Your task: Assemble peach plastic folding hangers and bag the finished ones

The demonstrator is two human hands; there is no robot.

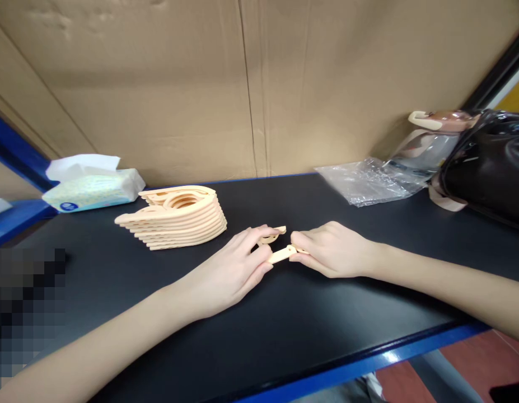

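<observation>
Over the black tabletop, both hands hold one cream plastic folding hanger (281, 255), a flat piece with a curved part behind it. My left hand (236, 266) is closed on its left part with thumb and fingers. The fingers of my right hand (332, 249) pinch its right end, near a small rounded joint. My fingers hide much of the hanger. To the left of my left hand stands a neat stack of matching cream hangers (183, 226), lying flat on one another with their rounded ends to the right.
A tissue pack (93, 190) sits at the back left. Clear plastic bag (364, 182), a drink bottle (427, 145) and a black bag (490, 168) are at the back right. Cardboard (179, 84) walls off the rear; a blue edge (368, 366) runs along the table's front.
</observation>
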